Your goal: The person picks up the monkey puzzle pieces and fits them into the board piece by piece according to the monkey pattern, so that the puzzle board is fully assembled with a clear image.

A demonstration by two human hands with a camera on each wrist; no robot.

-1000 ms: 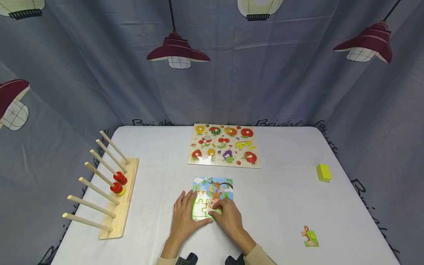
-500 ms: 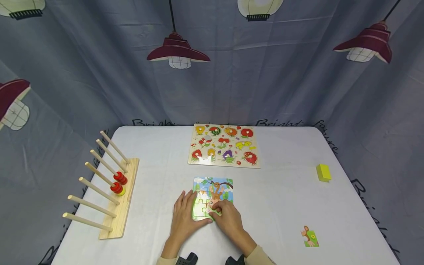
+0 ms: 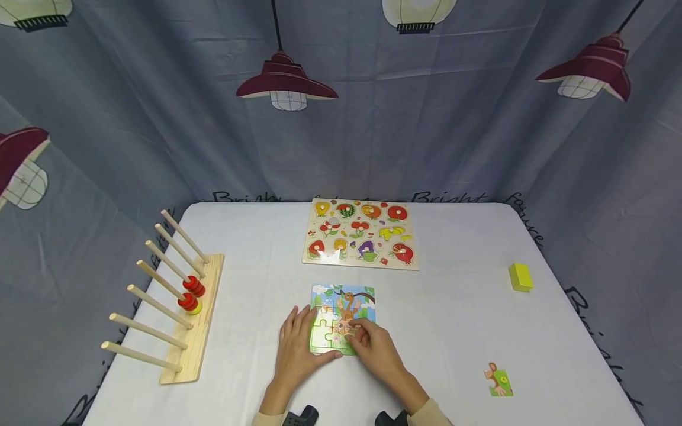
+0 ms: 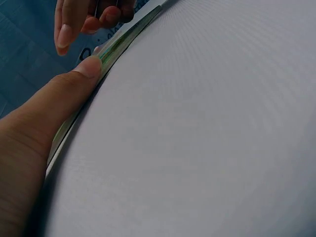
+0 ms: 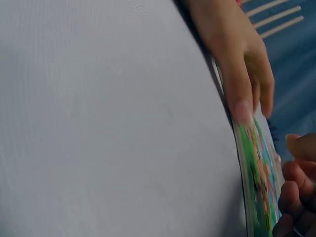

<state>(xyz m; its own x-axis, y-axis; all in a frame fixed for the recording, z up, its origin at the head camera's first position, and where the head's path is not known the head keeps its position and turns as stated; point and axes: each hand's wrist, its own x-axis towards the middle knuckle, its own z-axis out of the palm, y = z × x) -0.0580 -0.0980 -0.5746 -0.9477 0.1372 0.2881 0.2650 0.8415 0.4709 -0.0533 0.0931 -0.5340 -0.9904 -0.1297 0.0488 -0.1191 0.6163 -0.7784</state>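
Observation:
In the head view a jigsaw puzzle (image 3: 341, 291) with a monkey picture lies in its flat frame near the table's middle. My left hand (image 3: 298, 346) rests along its left side, fingers extended; in the left wrist view the thumb (image 4: 59, 94) touches the near edge. Over the puzzle's lower right part is my right hand (image 3: 375, 349), fingers bent. The right wrist view shows those fingers (image 5: 290, 197) raised off the puzzle, with no piece visible between them. That hand hides the puzzle's lower right corner. A loose puzzle piece (image 3: 501, 381) lies to the right.
Behind the puzzle lies a wooden fruit peg board (image 3: 362, 235). On the left stands a wooden rack (image 3: 205, 331) with slanting pegs, two carrying red rings (image 3: 193, 286). A yellow block (image 3: 520, 277) sits at the table's right side.
My right hand has drawn back slightly rightward from the puzzle's lower middle, uncovering pieces there. The left hand stays where it was.

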